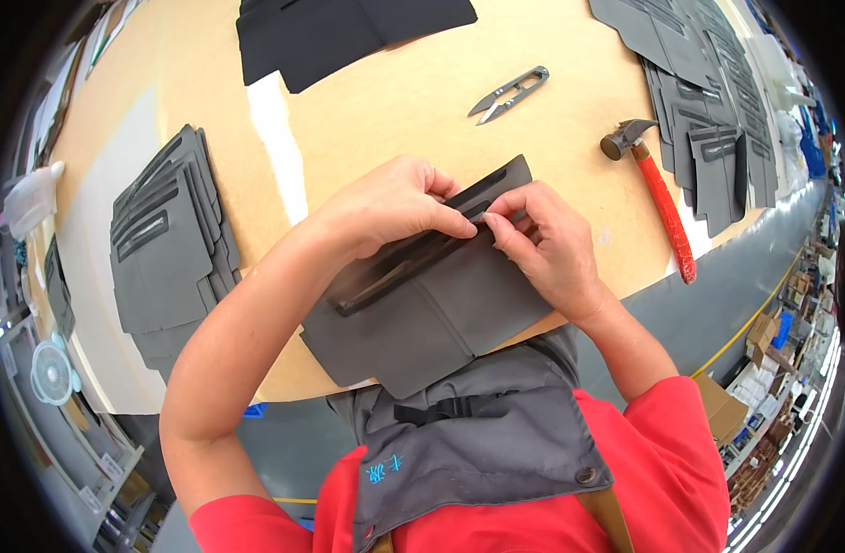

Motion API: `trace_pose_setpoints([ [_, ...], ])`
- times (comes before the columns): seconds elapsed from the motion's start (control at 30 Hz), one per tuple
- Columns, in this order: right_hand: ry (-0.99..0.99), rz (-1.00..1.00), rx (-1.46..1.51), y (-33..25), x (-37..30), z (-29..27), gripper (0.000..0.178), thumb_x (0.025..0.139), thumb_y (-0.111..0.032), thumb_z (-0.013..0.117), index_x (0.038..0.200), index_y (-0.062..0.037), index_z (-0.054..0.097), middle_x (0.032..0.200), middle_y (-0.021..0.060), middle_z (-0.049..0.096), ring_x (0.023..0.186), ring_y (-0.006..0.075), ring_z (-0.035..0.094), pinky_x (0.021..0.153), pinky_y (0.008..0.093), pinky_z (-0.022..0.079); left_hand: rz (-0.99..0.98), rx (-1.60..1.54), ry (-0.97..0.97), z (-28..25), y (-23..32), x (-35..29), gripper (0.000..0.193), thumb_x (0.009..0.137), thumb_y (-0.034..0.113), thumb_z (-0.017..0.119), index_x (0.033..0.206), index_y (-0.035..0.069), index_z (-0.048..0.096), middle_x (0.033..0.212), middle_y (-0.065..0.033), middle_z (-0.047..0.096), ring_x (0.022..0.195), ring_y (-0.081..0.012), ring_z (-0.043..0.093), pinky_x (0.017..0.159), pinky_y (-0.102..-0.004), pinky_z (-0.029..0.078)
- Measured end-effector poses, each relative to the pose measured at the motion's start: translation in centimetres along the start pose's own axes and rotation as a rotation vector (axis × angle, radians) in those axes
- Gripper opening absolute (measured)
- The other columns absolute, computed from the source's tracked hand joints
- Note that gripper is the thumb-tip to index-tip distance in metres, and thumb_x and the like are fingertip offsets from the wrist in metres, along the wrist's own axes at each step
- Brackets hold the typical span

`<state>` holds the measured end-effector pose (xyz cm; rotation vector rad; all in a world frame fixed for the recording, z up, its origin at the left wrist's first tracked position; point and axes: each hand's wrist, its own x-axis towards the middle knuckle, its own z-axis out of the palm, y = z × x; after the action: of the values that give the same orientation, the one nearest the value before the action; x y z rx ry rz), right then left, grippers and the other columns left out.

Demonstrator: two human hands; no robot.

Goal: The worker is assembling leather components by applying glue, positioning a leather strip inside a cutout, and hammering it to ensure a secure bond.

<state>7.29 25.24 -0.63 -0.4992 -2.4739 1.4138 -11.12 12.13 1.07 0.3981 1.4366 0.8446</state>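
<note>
1. Mid-view, the left hand [395, 207] hides part of the grey slotted panel [482, 300].
2. The right hand [547, 244] hides much of its three-o'clock edge from us.
3. At twelve o'clock, the top edge crops the black panel [349, 37].
4. At four, we find shelf goods [762, 410] too small to identify.

Pale tan tabletop [376, 111], dark grey panel [441, 304] over near edge, black panel [349, 32] toward far edge, red hammer handle [662, 205].
</note>
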Motion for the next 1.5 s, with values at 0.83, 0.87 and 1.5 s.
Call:
trace_pose_setpoints([
  [0.83,-0.111,0.464,-0.04,-2.1,3.0,-0.8,0.013,0.094,-0.013,0.071,0.093,-0.0019,0.064,0.071,-0.0017,0.055,0.058,0.0036,0.053,0.05,0.0215,0.048,0.545,0.214,0.683,9.7,-9.6,-10.0,0.021,0.083,0.004,0.08,0.102,0.004,0.073,0.093,-0.0086,0.07,0.084,-0.0231,0.068,0.071,-0.0327,0.055],
  [0.87,-0.112,0.465,-0.042,-2.2,3.0,-0.8,0.013,0.094,-0.013,0.071,0.093,-0.0019,0.064,0.071,-0.0017,0.055,0.058,0.0036,0.053,0.05,0.0215,0.048,0.557,0.206,0.685,9.7,-9.6,-9.9,0.02,0.082,0.004,0.08,0.1,0.003,0.072,0.091,-0.0098,0.069,0.083,-0.028,0.068,0.071,-0.0368,0.054],
  [1.5,-0.159,-0.355,-0.333,-4.0,5.5,1.1,0.029,0.088,-0.018,0.076,0.111,-0.0068,0.063,0.092,0.0074,0.064,0.096,0.0241,0.061,0.085,0.0359,0.048,0.444,0.244,0.939,8.4,-11.0,-12.6,0.027,0.083,0.002,0.081,0.108,0.002,0.072,0.102,-0.0071,0.07,0.09,-0.0189,0.066,0.077,-0.03,0.053],
])
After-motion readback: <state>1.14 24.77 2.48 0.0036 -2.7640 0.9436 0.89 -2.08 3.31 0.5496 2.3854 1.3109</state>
